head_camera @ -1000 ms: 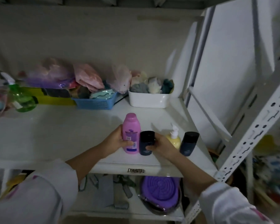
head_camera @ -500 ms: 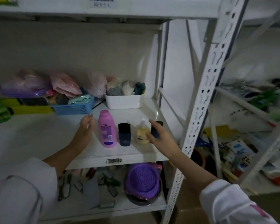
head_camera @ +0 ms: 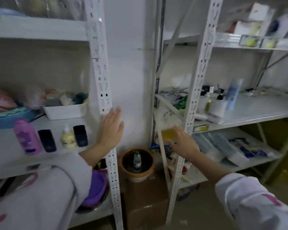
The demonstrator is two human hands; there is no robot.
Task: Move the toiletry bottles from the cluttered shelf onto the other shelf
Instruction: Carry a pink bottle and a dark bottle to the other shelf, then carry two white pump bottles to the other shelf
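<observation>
Grip: left hand (head_camera: 112, 128) & right hand (head_camera: 184, 140) spread, empty.
Next: grab tall blue bottle (head_camera: 233, 94) low, keep upright.

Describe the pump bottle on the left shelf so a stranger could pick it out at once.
Look at the left shelf unit, on the middle board, where four bottles stand in a row near the front edge. The pump bottle is third from the left, between two dark bottles. It is the only pale yellow one, squat and rounded, with a white pump top.
</observation>
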